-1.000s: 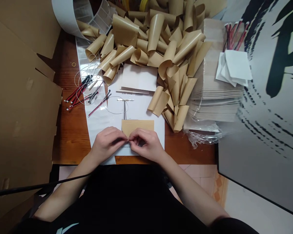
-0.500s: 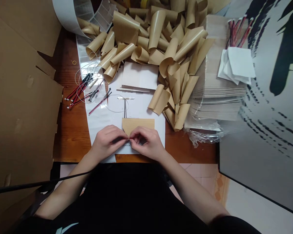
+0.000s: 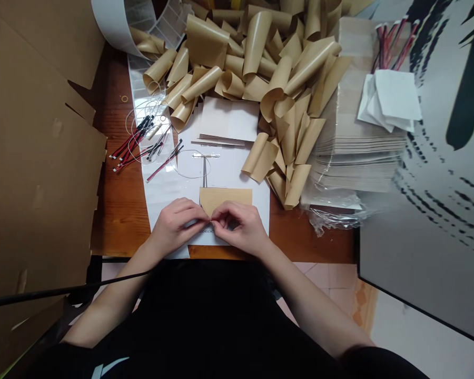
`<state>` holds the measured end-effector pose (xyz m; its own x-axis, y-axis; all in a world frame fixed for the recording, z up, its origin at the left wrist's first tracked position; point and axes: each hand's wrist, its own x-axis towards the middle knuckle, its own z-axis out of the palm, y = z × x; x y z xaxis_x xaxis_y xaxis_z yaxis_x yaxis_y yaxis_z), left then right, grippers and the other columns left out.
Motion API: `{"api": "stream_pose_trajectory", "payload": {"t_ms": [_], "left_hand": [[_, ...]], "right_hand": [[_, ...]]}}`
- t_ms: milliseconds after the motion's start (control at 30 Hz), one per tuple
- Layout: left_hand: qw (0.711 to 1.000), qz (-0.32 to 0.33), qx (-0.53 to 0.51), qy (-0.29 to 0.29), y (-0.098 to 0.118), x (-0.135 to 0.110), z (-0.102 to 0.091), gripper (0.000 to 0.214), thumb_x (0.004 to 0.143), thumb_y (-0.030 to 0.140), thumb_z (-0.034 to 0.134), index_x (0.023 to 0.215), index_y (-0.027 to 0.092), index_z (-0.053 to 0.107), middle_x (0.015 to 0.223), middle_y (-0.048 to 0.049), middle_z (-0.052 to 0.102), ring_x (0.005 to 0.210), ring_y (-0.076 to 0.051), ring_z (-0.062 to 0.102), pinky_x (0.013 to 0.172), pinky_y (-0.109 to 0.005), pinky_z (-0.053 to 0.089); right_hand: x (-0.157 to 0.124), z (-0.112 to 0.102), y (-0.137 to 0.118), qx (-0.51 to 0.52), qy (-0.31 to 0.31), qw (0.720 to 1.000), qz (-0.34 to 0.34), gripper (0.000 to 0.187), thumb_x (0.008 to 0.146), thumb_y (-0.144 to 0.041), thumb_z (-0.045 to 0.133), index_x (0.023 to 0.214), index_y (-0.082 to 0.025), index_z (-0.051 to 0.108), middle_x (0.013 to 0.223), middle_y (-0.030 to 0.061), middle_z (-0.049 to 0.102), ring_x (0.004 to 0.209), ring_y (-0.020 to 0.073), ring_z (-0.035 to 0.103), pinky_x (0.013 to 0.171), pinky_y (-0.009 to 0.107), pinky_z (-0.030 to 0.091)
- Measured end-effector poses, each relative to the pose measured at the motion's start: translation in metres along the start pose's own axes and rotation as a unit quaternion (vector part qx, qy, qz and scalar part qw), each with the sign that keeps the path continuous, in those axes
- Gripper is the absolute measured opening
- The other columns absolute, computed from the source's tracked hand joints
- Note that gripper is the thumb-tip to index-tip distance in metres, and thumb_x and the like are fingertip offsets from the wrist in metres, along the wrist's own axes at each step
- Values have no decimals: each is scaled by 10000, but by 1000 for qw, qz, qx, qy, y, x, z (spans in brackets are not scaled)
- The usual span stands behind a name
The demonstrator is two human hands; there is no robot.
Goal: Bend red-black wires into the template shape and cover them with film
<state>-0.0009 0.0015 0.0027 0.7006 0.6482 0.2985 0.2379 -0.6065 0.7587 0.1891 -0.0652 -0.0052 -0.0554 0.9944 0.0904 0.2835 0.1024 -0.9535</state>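
Near the table's front edge, my left hand [image 3: 179,223] and my right hand [image 3: 240,225] meet fingertip to fingertip. Both are closed in a pinch; whatever sits between the fingertips is too small and hidden to name. Just beyond and partly under them lies a tan piece of card or paper [image 3: 231,196] on a printed white sheet [image 3: 239,168]. A thin dark strip or wire [image 3: 205,172] runs from a small taped spot on the sheet down to the tan piece. Several red-and-black wire leads [image 3: 164,162] with connectors lie to the left.
Curled brown paper pieces [image 3: 256,45] heap up at the back. White cards [image 3: 229,120] lie behind my hands. Right of them stands a stack in clear plastic [image 3: 359,158], with white packets [image 3: 395,100] on top. A cardboard box [image 3: 35,158] walls the left side.
The view has shifted slightly, so everything appears a little higher and to the right. My hands keep their fingertips together at almost the same spot on the sheet.
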Motion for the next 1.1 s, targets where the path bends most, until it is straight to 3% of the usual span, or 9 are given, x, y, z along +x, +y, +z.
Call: {"api": "stream_pose_trajectory", "payload": {"t_ms": [1100], "left_hand": [[1000,17,6,5,-2,-5,2,92,942,154,622,902,192,697,856,-42,722,781,-139,637,717,-279,513]], "right_hand": [[-1,-1,0,-8,-8,1000,3,91,797,-118,630,806,-208,629,659,-39,628,531,85,564,498,204,497]]}}
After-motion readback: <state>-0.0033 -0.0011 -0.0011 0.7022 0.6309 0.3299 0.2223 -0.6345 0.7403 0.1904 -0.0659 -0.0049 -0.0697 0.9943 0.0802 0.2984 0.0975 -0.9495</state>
